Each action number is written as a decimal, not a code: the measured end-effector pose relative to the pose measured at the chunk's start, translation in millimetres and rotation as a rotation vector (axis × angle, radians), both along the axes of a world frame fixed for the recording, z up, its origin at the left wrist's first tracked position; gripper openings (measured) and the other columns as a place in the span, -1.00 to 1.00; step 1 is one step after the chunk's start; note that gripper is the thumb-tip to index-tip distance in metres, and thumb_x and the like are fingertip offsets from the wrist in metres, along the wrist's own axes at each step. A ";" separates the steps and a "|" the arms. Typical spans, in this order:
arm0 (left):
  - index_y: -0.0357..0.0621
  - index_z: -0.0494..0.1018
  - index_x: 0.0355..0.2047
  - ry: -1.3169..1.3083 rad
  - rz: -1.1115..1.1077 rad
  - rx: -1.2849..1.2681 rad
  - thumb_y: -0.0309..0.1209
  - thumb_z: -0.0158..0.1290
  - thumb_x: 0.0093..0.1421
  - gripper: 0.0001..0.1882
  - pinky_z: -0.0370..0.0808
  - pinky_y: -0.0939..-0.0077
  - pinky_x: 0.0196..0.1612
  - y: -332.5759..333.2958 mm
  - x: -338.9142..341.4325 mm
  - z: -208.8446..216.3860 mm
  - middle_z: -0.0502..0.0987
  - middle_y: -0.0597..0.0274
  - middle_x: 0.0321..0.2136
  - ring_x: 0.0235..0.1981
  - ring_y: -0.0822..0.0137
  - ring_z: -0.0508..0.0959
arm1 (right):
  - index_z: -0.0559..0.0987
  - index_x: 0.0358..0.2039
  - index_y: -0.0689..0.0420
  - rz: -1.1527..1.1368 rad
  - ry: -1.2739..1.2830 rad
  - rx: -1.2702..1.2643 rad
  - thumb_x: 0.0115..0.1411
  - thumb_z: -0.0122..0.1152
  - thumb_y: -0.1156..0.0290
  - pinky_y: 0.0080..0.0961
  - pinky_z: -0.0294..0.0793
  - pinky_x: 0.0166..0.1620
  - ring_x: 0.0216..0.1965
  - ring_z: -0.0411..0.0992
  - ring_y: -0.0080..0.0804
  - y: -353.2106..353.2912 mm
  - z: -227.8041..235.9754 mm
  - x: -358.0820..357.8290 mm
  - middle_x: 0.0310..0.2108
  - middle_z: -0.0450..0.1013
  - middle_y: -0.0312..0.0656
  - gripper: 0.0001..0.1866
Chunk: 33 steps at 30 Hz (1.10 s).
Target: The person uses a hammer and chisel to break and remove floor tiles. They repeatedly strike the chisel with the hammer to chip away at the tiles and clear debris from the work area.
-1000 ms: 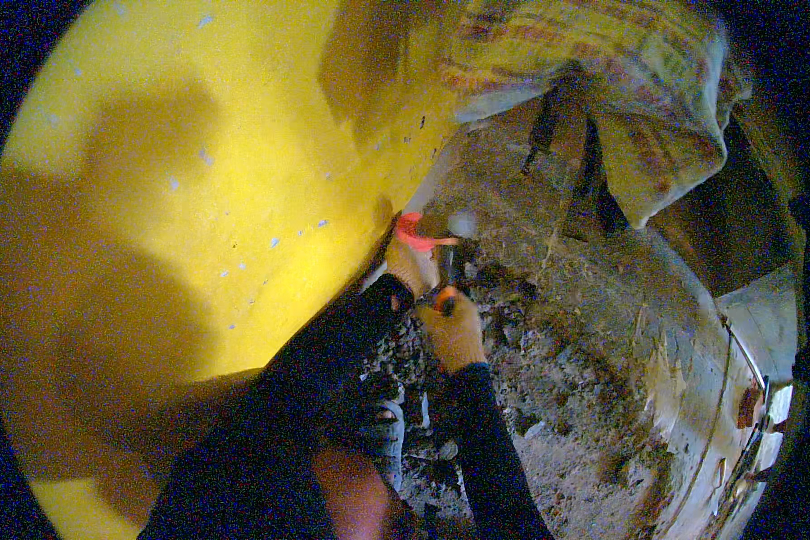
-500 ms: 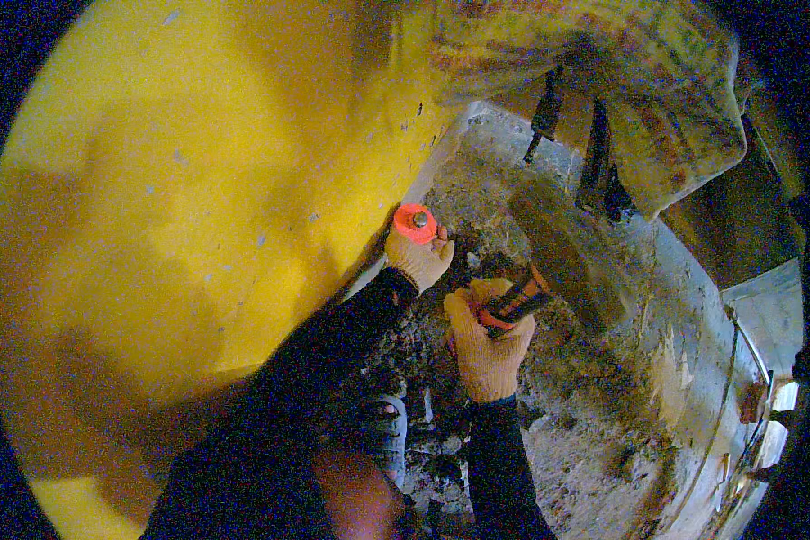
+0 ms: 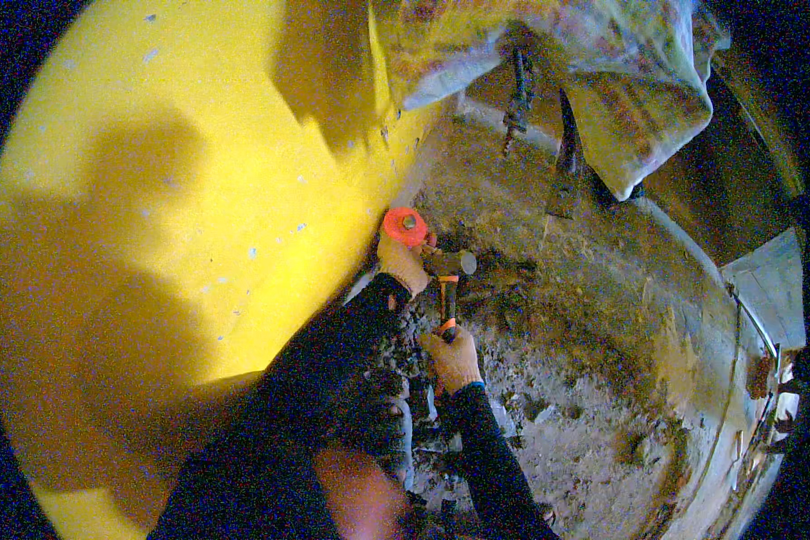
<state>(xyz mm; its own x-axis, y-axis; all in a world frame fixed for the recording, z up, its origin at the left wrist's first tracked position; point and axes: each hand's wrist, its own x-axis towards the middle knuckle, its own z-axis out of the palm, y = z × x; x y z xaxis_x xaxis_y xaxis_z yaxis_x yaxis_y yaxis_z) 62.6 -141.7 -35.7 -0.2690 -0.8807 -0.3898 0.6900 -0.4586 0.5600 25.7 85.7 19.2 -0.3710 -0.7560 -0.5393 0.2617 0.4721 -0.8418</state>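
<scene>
My gloved left hand [image 3: 400, 265] is closed round a chisel with a round orange hand guard [image 3: 396, 230], right beside the yellow wall. The metal end shows in the middle of the guard; the shaft below is hidden by hand and guard. Lower and to the right, my gloved right hand [image 3: 456, 360] grips a club hammer [image 3: 449, 294] by its black and orange handle. The hammer's metal head lies just right of my left hand and the guard; whether it touches them I cannot tell.
A large yellow wall [image 3: 243, 297] with chipped paint fills the left. Rough, dirty rubble [image 3: 585, 441] covers the ground under my hands, with my shoe [image 3: 396, 432] at lower middle. A patterned cloth [image 3: 639, 117] hangs at top right, near a dark threaded rod [image 3: 517, 94].
The hammer has swung from pointing up toward me to lying with its head beside the chisel. My right hand has moved left and down. The left hand keeps its hold.
</scene>
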 end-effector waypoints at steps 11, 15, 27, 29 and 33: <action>0.23 0.45 0.02 1.199 -0.355 0.632 0.17 -0.06 0.31 -0.55 0.26 0.15 0.29 -9.4 16.5 -44.8 0.52 0.45 -0.02 0.10 0.26 0.45 | 0.46 -0.47 0.09 0.002 -0.168 0.120 0.15 0.42 0.31 -0.45 0.34 -0.58 -0.65 0.37 -0.51 39.0 -19.8 -17.2 -0.61 0.42 -0.32 -0.72; 0.27 0.43 0.03 0.265 -0.237 0.183 0.20 -0.01 0.30 -0.54 0.31 0.13 0.25 -3.5 13.3 -31.5 0.50 0.48 -0.01 0.09 0.27 0.45 | 0.46 -0.45 0.08 0.062 0.061 0.128 0.16 0.43 0.30 -0.49 0.33 -0.56 -0.64 0.36 -0.56 38.7 6.1 -17.3 -0.60 0.42 -0.35 -0.73; 0.28 0.46 -0.17 0.373 -0.204 0.142 0.15 -0.01 0.28 -0.66 0.37 0.14 0.09 6.1 5.4 -11.8 0.52 0.48 -0.23 -0.09 0.27 0.49 | 0.59 -0.38 0.14 -0.371 0.344 -0.639 0.05 0.42 0.62 -0.52 0.47 -0.31 -0.45 0.44 -0.54 4.6 138.9 -19.2 -0.44 0.52 -0.31 -0.83; 0.29 0.46 -0.17 0.364 -0.166 0.118 0.17 0.05 0.24 -0.64 0.39 0.15 0.06 11.2 5.0 -11.2 0.50 0.46 -0.25 -0.11 0.29 0.49 | 0.59 -0.40 0.13 -0.399 0.358 -0.646 0.01 0.41 0.65 -0.51 0.48 -0.30 -0.43 0.45 -0.52 -7.0 128.0 -13.9 -0.41 0.53 -0.30 -0.81; 0.24 0.45 -0.15 0.399 -0.195 0.355 0.19 0.07 0.25 -0.60 0.43 0.25 0.00 16.8 11.6 -6.3 0.51 0.47 -0.30 -0.20 0.33 0.49 | 0.56 -0.41 0.15 -0.174 0.488 -0.515 0.01 0.48 0.48 -0.44 0.47 -0.29 -0.45 0.44 -0.48 -39.9 72.6 3.5 -0.46 0.53 -0.27 -0.79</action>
<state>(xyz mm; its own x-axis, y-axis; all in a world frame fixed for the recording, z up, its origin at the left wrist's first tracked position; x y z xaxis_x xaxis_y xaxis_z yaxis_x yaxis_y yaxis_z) 74.2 -124.9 -42.0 -0.6010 -0.6332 -0.4877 0.6998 -0.7116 0.0615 29.1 45.8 91.8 -0.6160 -0.7776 0.1263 -0.1646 -0.0297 -0.9859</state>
